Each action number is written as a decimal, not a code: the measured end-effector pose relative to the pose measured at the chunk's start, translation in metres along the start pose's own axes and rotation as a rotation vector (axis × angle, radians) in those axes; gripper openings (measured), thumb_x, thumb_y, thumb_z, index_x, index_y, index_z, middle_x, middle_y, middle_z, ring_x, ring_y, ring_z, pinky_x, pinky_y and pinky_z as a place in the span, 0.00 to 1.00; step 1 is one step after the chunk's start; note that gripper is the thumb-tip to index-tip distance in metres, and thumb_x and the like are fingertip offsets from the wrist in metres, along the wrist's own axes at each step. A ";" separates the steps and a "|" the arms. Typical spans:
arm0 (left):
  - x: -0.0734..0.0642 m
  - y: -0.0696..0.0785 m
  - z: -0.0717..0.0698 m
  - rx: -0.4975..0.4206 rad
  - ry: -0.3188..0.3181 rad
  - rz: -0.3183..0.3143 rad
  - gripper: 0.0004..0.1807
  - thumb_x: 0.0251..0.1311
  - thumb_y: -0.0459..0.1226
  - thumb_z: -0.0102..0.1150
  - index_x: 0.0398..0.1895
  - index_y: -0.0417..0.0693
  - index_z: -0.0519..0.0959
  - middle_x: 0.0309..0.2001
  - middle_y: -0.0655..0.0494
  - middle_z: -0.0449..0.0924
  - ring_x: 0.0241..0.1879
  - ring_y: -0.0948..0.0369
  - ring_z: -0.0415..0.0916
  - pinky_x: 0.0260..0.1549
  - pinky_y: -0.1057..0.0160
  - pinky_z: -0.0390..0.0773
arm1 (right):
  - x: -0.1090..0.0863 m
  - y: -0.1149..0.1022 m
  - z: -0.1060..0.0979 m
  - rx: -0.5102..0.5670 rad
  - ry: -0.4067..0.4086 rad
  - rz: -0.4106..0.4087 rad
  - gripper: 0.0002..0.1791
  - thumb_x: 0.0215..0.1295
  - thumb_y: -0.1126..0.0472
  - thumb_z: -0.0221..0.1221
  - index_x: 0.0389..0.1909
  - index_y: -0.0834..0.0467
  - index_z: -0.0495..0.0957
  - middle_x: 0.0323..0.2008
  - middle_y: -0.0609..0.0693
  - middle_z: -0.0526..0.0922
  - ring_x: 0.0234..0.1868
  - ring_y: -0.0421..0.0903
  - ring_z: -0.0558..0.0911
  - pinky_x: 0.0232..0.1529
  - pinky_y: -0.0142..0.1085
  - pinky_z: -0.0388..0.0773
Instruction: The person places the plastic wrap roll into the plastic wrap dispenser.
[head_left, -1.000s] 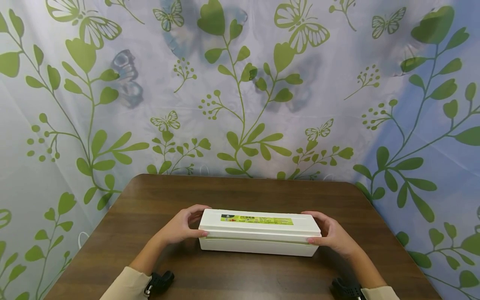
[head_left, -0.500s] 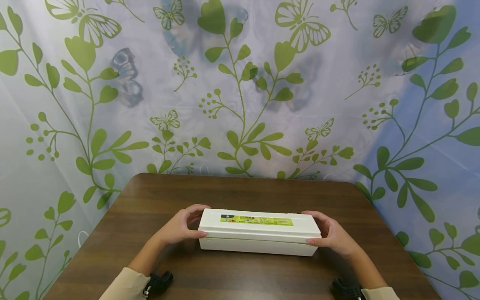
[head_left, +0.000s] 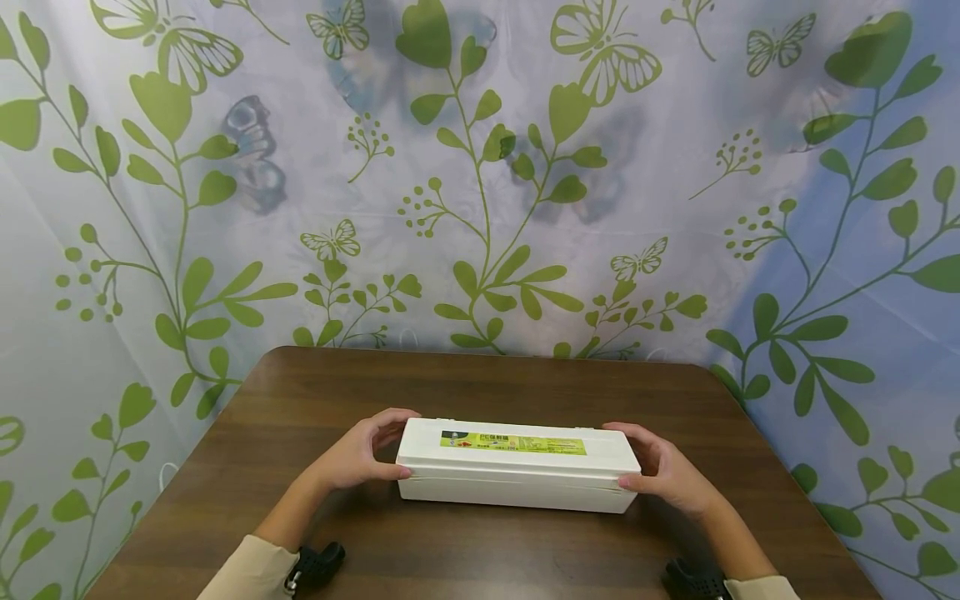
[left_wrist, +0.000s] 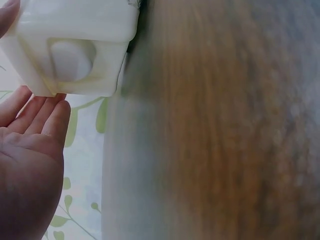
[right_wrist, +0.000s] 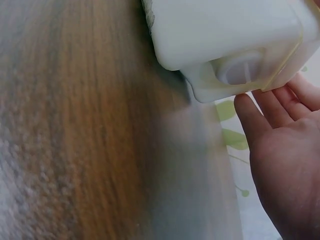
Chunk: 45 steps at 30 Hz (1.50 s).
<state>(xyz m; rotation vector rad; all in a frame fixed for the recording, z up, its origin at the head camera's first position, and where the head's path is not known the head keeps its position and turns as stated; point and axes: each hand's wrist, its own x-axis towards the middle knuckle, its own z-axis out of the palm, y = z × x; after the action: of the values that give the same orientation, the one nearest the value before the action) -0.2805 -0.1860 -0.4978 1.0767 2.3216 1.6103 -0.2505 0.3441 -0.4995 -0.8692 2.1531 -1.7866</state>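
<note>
A long white lidded plastic box [head_left: 517, 493] lies crosswise on the table, a printed yellow-green label [head_left: 513, 443] on its lid. My left hand [head_left: 360, 454] grips its left end, thumb on the front near the lid seam and fingers behind. At the other end, my right hand [head_left: 675, 475] holds it the same way. The lid is down over the body. The left wrist view shows a round pale piece [left_wrist: 72, 60] in a recess of the end wall; a similar round piece [right_wrist: 240, 70] shows in the right wrist view. The box's contents are hidden.
The brown wooden table [head_left: 480, 387] has rounded far corners. Behind it hangs a curtain [head_left: 480, 208] printed with green leaves and butterflies. Black wrist straps [head_left: 318, 567] are on both forearms, below beige sleeves [head_left: 251, 571].
The lid has settled down, and the greenish gap along its front seam has narrowed. Both thumbs have shifted slightly outward. The box and hands otherwise stay in place.
</note>
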 end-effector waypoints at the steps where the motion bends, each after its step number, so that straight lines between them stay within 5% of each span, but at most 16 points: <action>1: 0.000 0.000 0.000 0.001 -0.003 0.002 0.40 0.54 0.36 0.77 0.70 0.46 0.70 0.66 0.48 0.74 0.68 0.57 0.72 0.70 0.65 0.69 | 0.000 0.000 0.000 -0.002 0.004 0.004 0.41 0.65 0.76 0.61 0.74 0.75 0.52 0.62 0.46 0.78 0.54 0.40 0.81 0.48 0.39 0.85; 19: 0.000 -0.001 -0.004 0.013 -0.008 0.000 0.39 0.55 0.37 0.77 0.70 0.48 0.69 0.66 0.50 0.74 0.68 0.60 0.72 0.68 0.71 0.68 | 0.003 -0.001 0.000 -0.041 0.011 0.005 0.40 0.64 0.75 0.62 0.75 0.68 0.58 0.62 0.49 0.78 0.54 0.42 0.82 0.48 0.39 0.85; 30: 0.003 -0.002 -0.003 0.045 0.012 -0.023 0.36 0.57 0.38 0.76 0.70 0.49 0.71 0.66 0.51 0.76 0.68 0.53 0.74 0.69 0.45 0.69 | 0.003 -0.003 0.001 -0.036 0.020 0.013 0.41 0.62 0.74 0.64 0.74 0.71 0.56 0.61 0.53 0.79 0.53 0.43 0.82 0.46 0.42 0.86; 40: 0.001 -0.001 -0.004 0.028 0.013 0.014 0.36 0.56 0.37 0.76 0.69 0.49 0.72 0.66 0.51 0.75 0.67 0.54 0.74 0.70 0.49 0.69 | 0.003 -0.005 0.003 -0.045 0.058 0.042 0.41 0.61 0.75 0.65 0.74 0.64 0.60 0.62 0.53 0.78 0.54 0.44 0.82 0.47 0.42 0.86; 45: 0.000 -0.003 -0.004 0.021 0.002 0.013 0.37 0.56 0.36 0.76 0.69 0.49 0.72 0.67 0.50 0.75 0.68 0.56 0.73 0.71 0.58 0.70 | 0.002 -0.003 0.003 -0.052 0.046 0.047 0.41 0.61 0.74 0.65 0.75 0.65 0.59 0.62 0.52 0.79 0.54 0.43 0.83 0.47 0.42 0.86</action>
<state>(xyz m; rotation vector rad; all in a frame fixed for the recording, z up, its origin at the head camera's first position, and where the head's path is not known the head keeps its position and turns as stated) -0.2838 -0.1901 -0.4985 1.0971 2.3421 1.5957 -0.2490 0.3401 -0.4967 -0.7892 2.2384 -1.7528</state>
